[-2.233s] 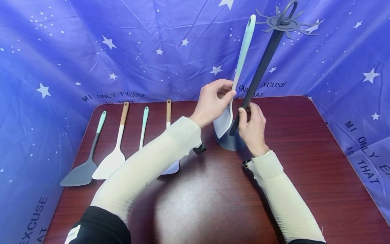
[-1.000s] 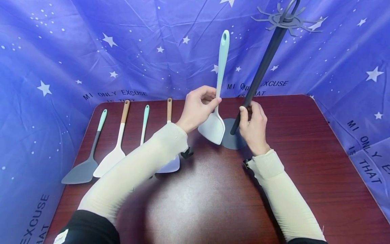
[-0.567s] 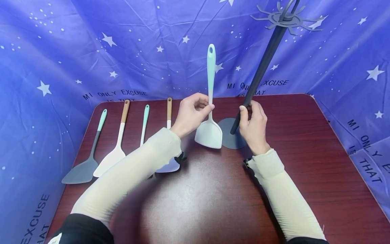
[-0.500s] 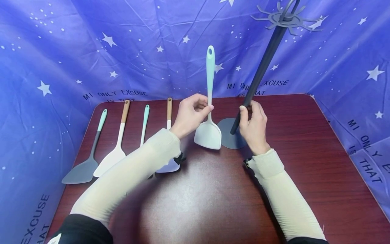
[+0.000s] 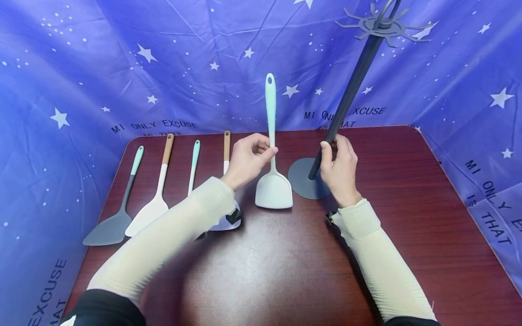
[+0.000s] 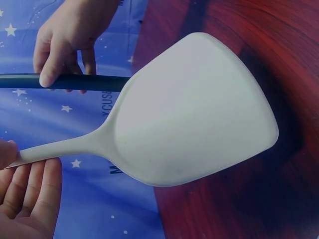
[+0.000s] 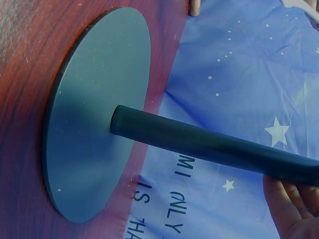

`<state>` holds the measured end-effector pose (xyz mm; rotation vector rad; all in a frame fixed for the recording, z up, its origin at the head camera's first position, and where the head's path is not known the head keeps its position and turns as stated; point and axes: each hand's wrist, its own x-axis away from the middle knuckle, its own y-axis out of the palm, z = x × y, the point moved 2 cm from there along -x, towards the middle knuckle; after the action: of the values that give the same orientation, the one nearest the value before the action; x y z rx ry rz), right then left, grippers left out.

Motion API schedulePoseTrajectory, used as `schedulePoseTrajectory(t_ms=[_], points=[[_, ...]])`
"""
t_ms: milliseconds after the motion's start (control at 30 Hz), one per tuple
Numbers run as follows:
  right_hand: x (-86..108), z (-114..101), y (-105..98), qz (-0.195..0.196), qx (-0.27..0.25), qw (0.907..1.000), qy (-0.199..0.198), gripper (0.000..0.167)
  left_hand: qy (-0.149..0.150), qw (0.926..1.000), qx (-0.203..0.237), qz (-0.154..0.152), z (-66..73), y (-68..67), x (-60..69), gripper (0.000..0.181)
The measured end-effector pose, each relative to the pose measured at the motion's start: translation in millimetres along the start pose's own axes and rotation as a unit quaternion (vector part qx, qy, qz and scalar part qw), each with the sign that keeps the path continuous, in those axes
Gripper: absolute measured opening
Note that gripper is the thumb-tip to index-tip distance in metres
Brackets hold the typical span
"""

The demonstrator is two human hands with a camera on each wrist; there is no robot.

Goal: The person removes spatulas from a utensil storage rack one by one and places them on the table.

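Observation:
A white spatula (image 5: 273, 190) with a mint handle end stands upright, pinched at its neck between thumb and fingers of my left hand (image 5: 252, 158). Its broad white head (image 6: 194, 114) fills much of the left wrist view, above the table with a shadow beside it. Right of it rises a dark grey utensil stand (image 5: 354, 90) with a ring of hooks at its top. My right hand (image 5: 340, 170) grips the stand's pole low down; in the right wrist view its fingers touch the pole (image 7: 214, 144) above the round base (image 7: 94, 119).
On the table's left lie a grey spatula (image 5: 110, 230), a white spatula with a wooden handle end (image 5: 148, 213), a mint-handled utensil (image 5: 194, 163) and another wooden-handled one (image 5: 226, 147), the last two partly behind the left arm. A starry blue curtain (image 5: 228, 90) surrounds the table (image 5: 285, 271).
My left hand has moved left and down with the white spatula, away from the stand, and the spatula has turned its head more to face me. The right hand keeps its grip on the pole.

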<state>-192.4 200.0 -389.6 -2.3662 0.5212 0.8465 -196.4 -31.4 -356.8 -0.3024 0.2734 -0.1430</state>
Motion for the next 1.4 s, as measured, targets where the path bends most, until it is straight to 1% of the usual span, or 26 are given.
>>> schedulePoseTrajectory(t_ms=[300, 467, 600, 733, 933, 1233, 1400], points=[[0.1, -1, 0, -0.002, 0.0, 1.0, 0.001, 0.024, -0.017, 0.9997, -0.016, -0.005, -11.5, -1.3, 3.6, 0.009], [0.1, -1, 0, -0.004, 0.002, 1.0, 0.0, 0.021, -0.023, 0.9994, -0.025, -0.007, -16.5, -1.6, 6.6, 0.009], [0.3, 0, 0, -0.004, 0.001, 1.0, -0.001, 0.02, -0.032, 0.9993, -0.017, -0.011, -20.3, -2.3, 8.3, 0.009], [0.4, -1, 0, -0.006, 0.0, 1.0, -0.002, 0.023, -0.044, 0.9989, -0.012, -0.015, -24.1, -3.1, 9.1, 0.009], [0.3, -2, 0, -0.001, -0.001, 1.0, 0.001, 0.022, -0.068, 0.9974, -0.016, -0.019, -28.3, -4.0, 9.8, 0.01], [-0.1, -1, 0, 0.003, 0.001, 1.0, 0.007, 0.018, -0.108, 0.9937, 0.011, -0.029, -37.4, -5.4, 10.3, 0.008], [0.1, 0, 0, 0.003, 0.003, 1.0, 0.006, 0.019, -0.129, 0.9909, 0.006, -0.038, -41.9, -7.2, 11.0, 0.009]])
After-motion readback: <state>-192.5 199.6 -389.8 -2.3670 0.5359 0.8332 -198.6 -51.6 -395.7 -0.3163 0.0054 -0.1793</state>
